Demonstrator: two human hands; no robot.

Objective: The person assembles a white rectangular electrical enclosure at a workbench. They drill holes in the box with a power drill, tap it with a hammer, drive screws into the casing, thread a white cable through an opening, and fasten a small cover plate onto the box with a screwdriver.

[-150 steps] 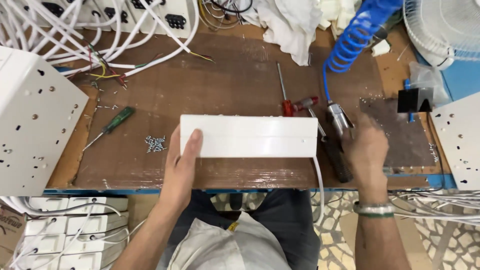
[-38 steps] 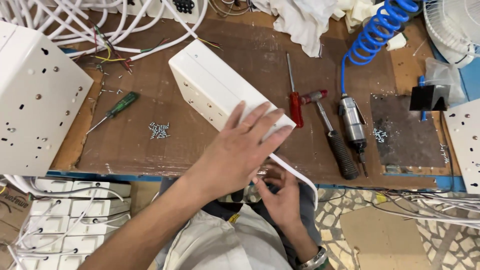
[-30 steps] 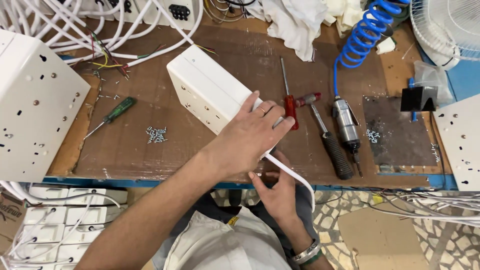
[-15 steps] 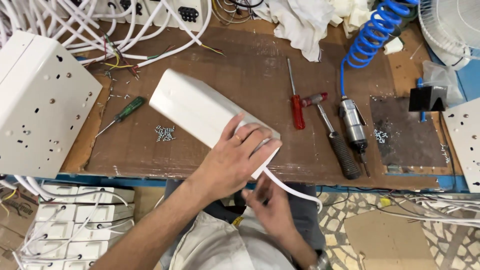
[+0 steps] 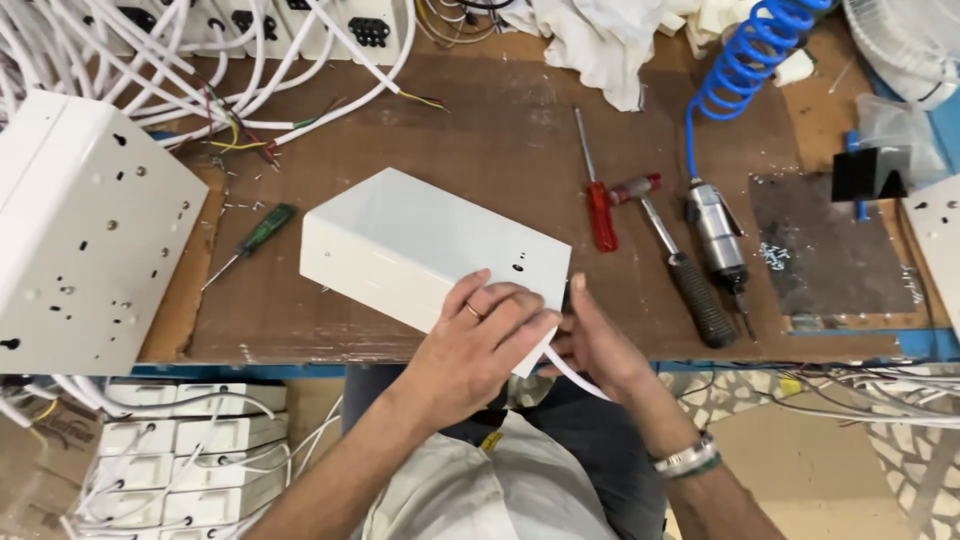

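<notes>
The white metal box (image 5: 430, 255) has been swung round on the desk (image 5: 500, 140) within the last few seconds — its long side now runs from ten o'clock toward four o'clock, the near corner overhanging the desk edge. The left hand (image 5: 480, 340) is laid flat over that corner, fingers spread. The right hand (image 5: 595, 345) is closed round a white cable (image 5: 575, 372) at the box end (earlier it lay by the tools). The pneumatic screwdriver (image 5: 715, 225) and hammer (image 5: 670, 255) lie untouched at three o'clock.
</notes>
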